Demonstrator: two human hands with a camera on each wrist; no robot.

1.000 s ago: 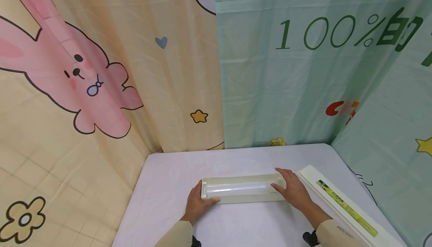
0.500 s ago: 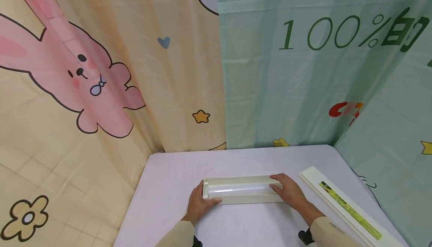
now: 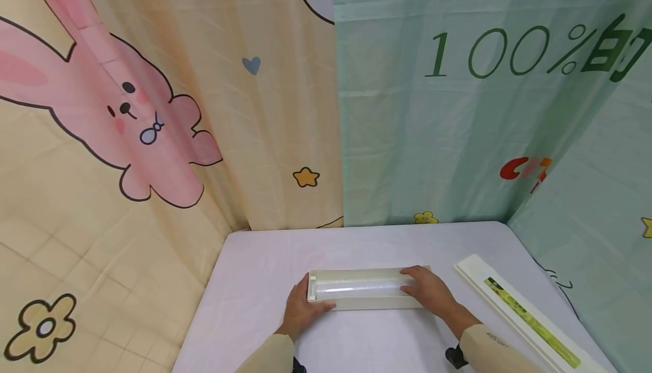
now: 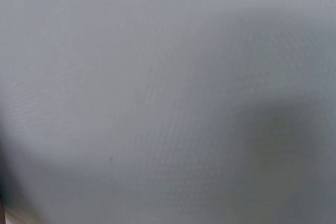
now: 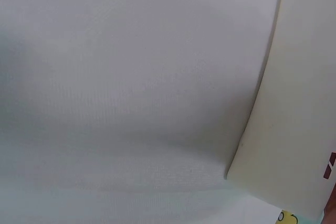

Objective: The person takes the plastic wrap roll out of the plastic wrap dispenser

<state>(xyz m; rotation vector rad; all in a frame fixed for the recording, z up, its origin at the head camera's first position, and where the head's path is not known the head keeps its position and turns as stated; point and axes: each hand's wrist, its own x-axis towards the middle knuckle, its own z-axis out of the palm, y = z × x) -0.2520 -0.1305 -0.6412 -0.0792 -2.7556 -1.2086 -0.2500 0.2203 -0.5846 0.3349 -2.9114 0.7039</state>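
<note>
The left hand [image 3: 300, 311] grips one end of the cling-film dispenser tray [image 3: 364, 303]; the right hand [image 3: 428, 292] lies across the other, seemingly relaxed. An uneven lift could spill the roll [image 3: 356, 289] onto the counter [image 3: 254, 282].

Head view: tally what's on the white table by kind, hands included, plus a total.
Cream open-top plastic tray: 1
Clear cling-film roll lying in the tray: 1
Long cream lid with a green label strip: 1
Hands: 2, left hand at the tray's left end, right hand over its right end
Total: 5
</note>
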